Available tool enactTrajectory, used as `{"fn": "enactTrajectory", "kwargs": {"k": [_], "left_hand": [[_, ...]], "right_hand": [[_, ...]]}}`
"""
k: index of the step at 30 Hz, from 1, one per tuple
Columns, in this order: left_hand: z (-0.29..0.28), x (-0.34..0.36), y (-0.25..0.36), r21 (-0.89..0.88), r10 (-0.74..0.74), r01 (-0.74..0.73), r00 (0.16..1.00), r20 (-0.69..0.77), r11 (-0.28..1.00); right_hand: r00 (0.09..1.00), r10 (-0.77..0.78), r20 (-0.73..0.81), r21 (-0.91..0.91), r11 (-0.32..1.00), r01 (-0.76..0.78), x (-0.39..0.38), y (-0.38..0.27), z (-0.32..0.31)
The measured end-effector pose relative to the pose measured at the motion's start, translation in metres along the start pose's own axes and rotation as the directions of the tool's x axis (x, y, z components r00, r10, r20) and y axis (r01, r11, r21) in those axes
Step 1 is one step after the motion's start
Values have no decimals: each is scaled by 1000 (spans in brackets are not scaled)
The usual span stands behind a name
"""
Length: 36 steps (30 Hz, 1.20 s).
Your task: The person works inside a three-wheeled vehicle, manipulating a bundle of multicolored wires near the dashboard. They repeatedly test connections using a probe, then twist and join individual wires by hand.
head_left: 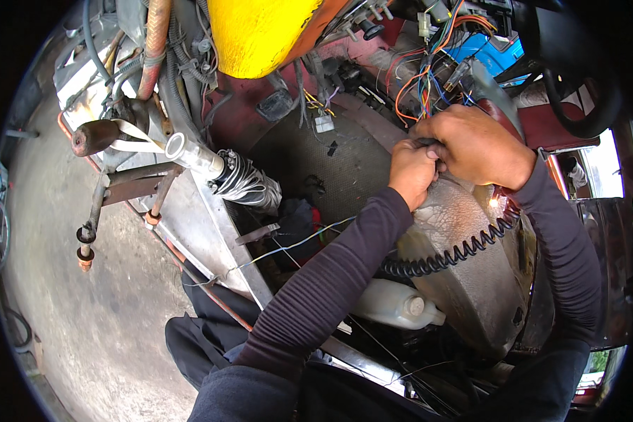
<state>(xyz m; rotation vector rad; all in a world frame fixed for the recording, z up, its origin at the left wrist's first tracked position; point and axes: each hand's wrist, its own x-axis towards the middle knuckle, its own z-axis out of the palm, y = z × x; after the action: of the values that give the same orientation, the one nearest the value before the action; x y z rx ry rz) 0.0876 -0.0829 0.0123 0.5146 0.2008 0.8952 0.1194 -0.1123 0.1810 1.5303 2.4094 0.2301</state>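
Observation:
My left hand [413,172] and my right hand [475,144] meet at the right of centre, below a bundle of coloured wires [427,90]. Both have their fingers pinched together. Between the fingertips a small dark piece [429,142] shows; the fingers hide most of it, and I cannot tell its kind. Under the hands lies a worn grey-brown cover [457,218]. A black coiled cord [464,252] runs across this cover toward my right forearm, near a small bright glow [494,202].
A whitish plastic jug [401,306] lies below my left forearm. On the left are a clear tube with bundled silver wrap [243,179] and a metal bracket [130,188]. A yellow panel [260,35] hangs above. The steering wheel [584,130] is at upper right. A white connector [323,124] dangles.

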Motion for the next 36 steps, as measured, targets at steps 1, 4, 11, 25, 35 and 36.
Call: {"fn": "enactTrajectory", "kwargs": {"k": [1,4,11,25,35,36], "left_hand": [[-1,0,0,8,-6,6,1000,-3,1000],[-2,3,0,12,21,-22,1000,21,1000],[11,-3,-5,-85,-1,-3,999,-46,996],[7,-7,8,72,-72,72,997,1,995],[6,-7,12,65,-80,81,997,-24,995],[7,-7,12,67,-82,83,996,-18,994]], "right_hand": [[1000,2,14,-4,1000,-2,0,2,1],[999,12,-30,47,999,-11,-2,1,2],[993,81,-88,174,983,-65,-22,-4,-4],[269,93,-959,9,955,-296,-18,33,-113],[225,145,-964,42,912,-408,-10,27,-116],[205,183,-962,85,907,-412,-9,28,-115]]}}
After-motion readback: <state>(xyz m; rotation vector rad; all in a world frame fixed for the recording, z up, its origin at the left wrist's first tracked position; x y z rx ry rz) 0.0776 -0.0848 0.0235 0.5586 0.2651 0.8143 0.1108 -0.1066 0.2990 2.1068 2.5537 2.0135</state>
